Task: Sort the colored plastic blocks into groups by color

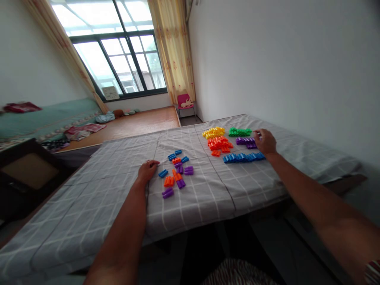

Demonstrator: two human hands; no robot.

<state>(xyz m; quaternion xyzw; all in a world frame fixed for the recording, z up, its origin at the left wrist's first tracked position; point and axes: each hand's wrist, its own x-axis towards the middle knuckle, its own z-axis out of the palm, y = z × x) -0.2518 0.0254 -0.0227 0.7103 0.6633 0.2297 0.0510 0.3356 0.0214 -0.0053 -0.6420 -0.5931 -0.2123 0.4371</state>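
Short ribbed plastic pieces in several colours lie on a grey checked cloth (202, 194). Near me is a loose scatter of blue pieces (163, 173), orange pieces (169, 181) and purple pieces (168, 193). My left hand (147, 171) rests on the cloth just left of them, its forefinger stretched out and a gap below it. Farther right, my right hand (265, 141) bends over the right end of a purple row (245, 141), fingertips pinched at a purple piece, partly hidden by the fingers. Around it are a green pile (240, 132) and a blue row (242, 157).
A yellow pile (213, 132) and an orange pile (219, 143) lie left of the green and purple ones. A white wall (279, 71) runs along the table's right side. Beyond the table stand a wooden bed platform (142, 120) and a pink chair (183, 99).
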